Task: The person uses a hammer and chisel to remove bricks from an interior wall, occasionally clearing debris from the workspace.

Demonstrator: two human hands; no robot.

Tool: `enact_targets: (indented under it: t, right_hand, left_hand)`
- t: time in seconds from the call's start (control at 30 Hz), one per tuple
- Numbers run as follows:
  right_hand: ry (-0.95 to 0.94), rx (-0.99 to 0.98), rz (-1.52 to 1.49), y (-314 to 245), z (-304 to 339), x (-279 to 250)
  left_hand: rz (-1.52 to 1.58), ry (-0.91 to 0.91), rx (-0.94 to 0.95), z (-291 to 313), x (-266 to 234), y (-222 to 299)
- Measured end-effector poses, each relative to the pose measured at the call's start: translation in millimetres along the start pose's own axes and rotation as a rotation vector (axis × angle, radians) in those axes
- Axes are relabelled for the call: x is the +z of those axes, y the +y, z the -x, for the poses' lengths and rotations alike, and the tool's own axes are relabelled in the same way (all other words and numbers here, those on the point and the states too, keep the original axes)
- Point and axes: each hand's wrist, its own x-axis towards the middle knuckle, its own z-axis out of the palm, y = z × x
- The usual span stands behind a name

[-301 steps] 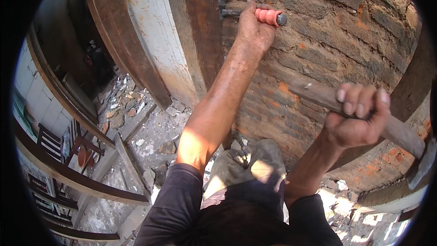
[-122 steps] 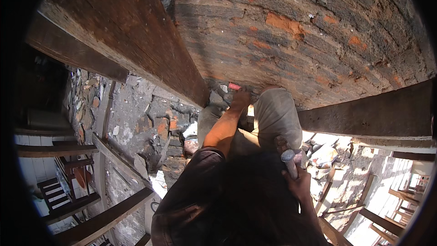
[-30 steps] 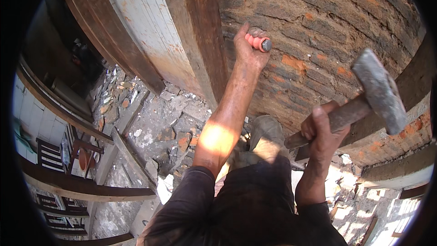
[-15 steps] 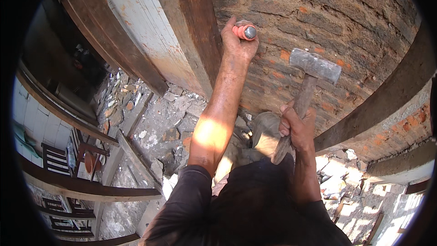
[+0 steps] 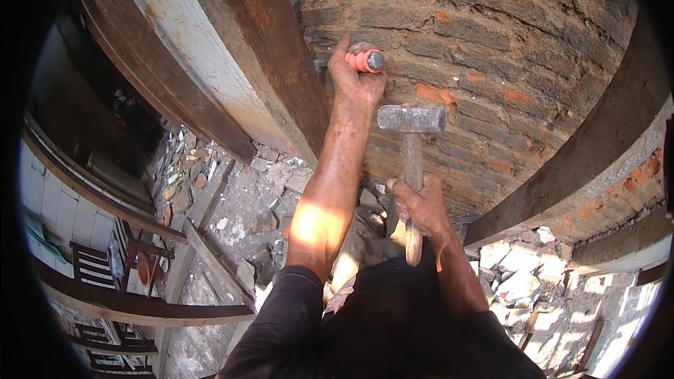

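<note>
Beyond the hammer [image 5: 412, 118], a brick wall [image 5: 505, 63] rises above a rubble-strewn floor [image 5: 240, 191].

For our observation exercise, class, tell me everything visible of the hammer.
The hammer has a scuffed, blocky grey head, seemingly metal, on a straight brown handle that looks wooden, paler near its butt. The head lies crosswise at the handle's upper end, seen against the brick wall; the right hand grips the handle, its butt showing below.

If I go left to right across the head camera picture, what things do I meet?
Green cloth → reddish-brown bowl → brown wooden post → coral-handled chisel → club hammer → dark right-hand beam.
</note>
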Motion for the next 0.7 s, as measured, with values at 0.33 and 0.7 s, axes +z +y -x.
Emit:
enact_targets:
  t: [0.33, 0.7]
  right_hand:
    - [0.062, -1.373, -0.331, -179, 71, -30]
    - [0.004, -0.405, 0.116, -56, 29, -19]
  left_hand:
    - [0.044, -0.005, -0.064, -4, -2, -24]
    - [-0.064, -0.024, -0.059, -4, -19, 3]
